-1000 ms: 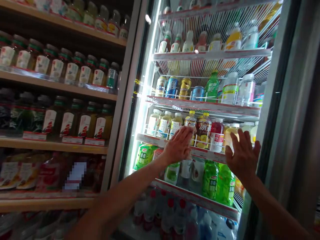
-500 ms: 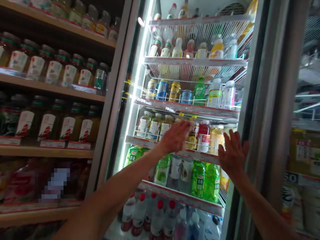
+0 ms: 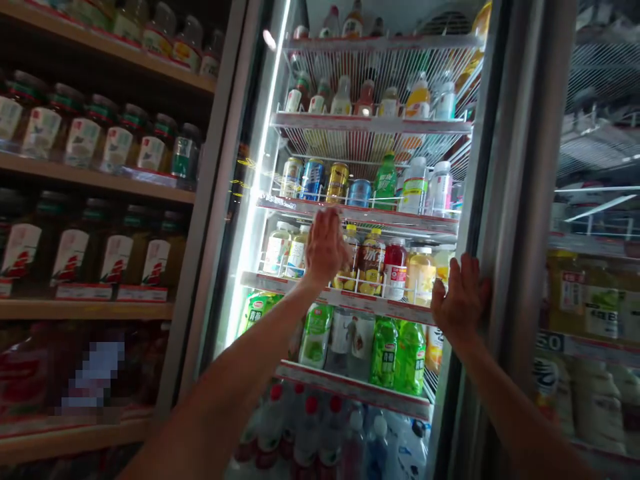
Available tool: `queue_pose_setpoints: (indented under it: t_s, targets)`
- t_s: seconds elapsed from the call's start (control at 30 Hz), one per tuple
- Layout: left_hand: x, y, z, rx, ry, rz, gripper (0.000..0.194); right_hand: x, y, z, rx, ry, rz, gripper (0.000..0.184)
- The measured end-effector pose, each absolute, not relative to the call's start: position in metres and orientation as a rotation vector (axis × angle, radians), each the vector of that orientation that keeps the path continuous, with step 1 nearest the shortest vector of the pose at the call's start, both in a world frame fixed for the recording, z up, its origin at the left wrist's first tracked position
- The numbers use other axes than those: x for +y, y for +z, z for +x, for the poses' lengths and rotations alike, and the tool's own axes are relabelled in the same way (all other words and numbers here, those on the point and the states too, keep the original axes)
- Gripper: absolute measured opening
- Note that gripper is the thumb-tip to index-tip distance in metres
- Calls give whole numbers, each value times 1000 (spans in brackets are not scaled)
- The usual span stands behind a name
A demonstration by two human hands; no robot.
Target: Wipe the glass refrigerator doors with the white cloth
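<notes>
My left hand (image 3: 326, 248) is raised in front of a lit drinks fridge, its fingers stretched upward and its palm toward the glass door. It covers part of a row of bottles; yellow-capped bottles (image 3: 371, 261) show just to its right. My right hand (image 3: 460, 299) has its fingers spread by the door's right frame (image 3: 477, 200), seemingly resting at its edge. In front of it are a pale yellow bottle (image 3: 421, 275) and the end of a shelf. I see nothing held in either hand, though the left palm is hidden.
Inside the fridge are cans (image 3: 337, 183), green bottles (image 3: 411, 360) and red-capped bottles (image 3: 311, 427) on wire shelves. Wooden shelves (image 3: 90, 177) with rows of jars (image 3: 84, 137) stand to the left. Another fridge section with bottles (image 3: 601, 303) stands at right.
My left hand has moved left and up, from in front of the yellow-capped bottles to the bottles left of them. My right hand stays by the door frame. The view has shifted slightly right.
</notes>
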State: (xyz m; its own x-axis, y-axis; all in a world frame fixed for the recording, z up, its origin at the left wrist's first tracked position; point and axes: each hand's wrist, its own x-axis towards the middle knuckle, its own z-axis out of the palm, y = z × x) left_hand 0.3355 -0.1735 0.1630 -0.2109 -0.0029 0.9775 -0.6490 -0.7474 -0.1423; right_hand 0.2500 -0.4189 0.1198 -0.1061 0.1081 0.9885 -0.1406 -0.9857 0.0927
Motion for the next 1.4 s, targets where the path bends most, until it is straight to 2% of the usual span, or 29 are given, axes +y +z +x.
queue_pose_setpoints:
  t_s: [0.07, 0.17, 0.23, 0.43, 0.5, 0.6, 0.67, 0.8, 0.87, 1.07, 1.27, 1.33, 1.4]
  targets:
    - [-171, 160, 336, -696, 2020, 1584, 61, -411, 121, 252, -27, 2204, 1978, 56]
    - [-186, 139, 327, -1274, 2120, 1740, 64, -392, 121, 257, 57, 2179, 1979, 54]
    - [-184, 130, 326, -1474, 2130, 1807, 61, -380, 119, 260, 114, 2168, 1970, 54]
    - [-128, 149, 349, -655, 2038, 1657, 56, -371, 115, 265, 109, 2167, 1968, 55]
    - [-135, 142, 347, -731, 2045, 1672, 58, -372, 115, 265, 107, 2164, 1963, 55]
    - [-154, 123, 340, -1235, 2102, 1783, 60, -373, 114, 264, 111, 2151, 1958, 55]
    - [-150, 120, 341, -1339, 2097, 1821, 60, -374, 114, 264, 105, 2137, 1961, 54]
    - [-112, 133, 356, -744, 2066, 1693, 57, -372, 114, 262, 84, 2124, 1974, 53]
    - [-108, 131, 357, -596, 2042, 1641, 59, -370, 114, 262, 64, 2124, 1997, 53]
    - [-117, 106, 349, -1313, 2105, 1795, 58, -372, 114, 264, 125, 2164, 1982, 54]
    - [-60, 117, 379, -352, 1902, 1543, 51, -373, 113, 266, 116, 2162, 2000, 55]
    - [-67, 106, 376, -408, 1913, 1559, 53, -372, 113, 265, 110, 2162, 2015, 55]
    - [-78, 92, 369, -786, 1976, 1701, 54, -372, 113, 264, 113, 2163, 2027, 55]
